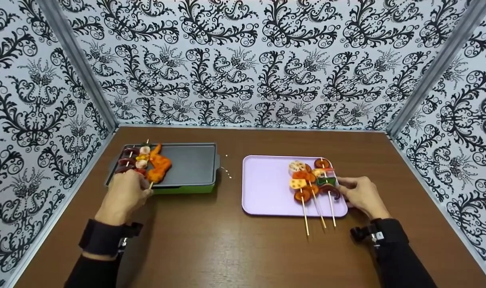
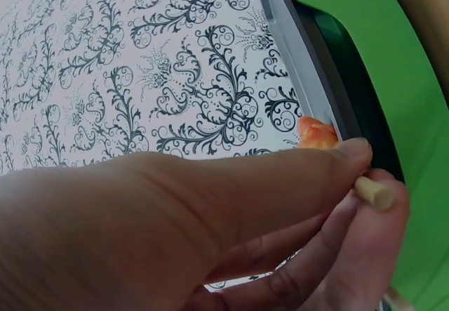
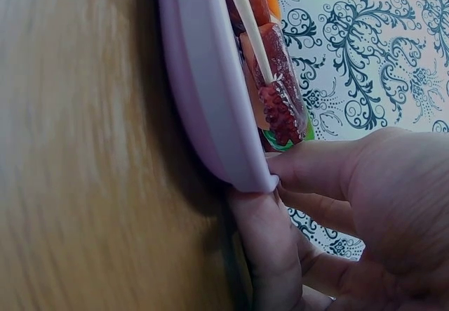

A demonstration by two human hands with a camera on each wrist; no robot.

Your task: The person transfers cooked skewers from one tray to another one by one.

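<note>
Head view: your L hand (image 1: 125, 196) is at the near L corner of the grey pan (image 1: 191, 164), which sits on a green base (image 1: 195, 189); thumb + fingers pinch the stick (image 1: 151, 185) of the orange skewer (image 1: 159, 164); that skewer lies on the L part of the pan, stick end pointing twd you; just L of it are a mixed skewer (image 1: 142, 163) & a dark red skewer (image 1: 127, 161), both partly hidden by your hand; over on the R, your R hand (image 1: 363, 196) grips the R rim of the lilac tray (image 1: 263, 184), flat on the brown table (image 1: 235, 248); three skewers (image 1: 301, 195) lie close tog. on the tray's R half, sticks past the near rim; pan & tray stand well apart.

L wrist view: your thumb & fingertips hold the stick nr its blunt end, which pokes out past them; an orange bit of food shows beyond the thumb, by the pan's edge.

R wrist view: your thumb is on top of the tray rim, forefinger under it; a dark red piece (image 3: 283, 107) w/ a bumpy end lies nr your thumb, can't tell if touching; patterned wall (image 3: 372, 51) behind.
</note>
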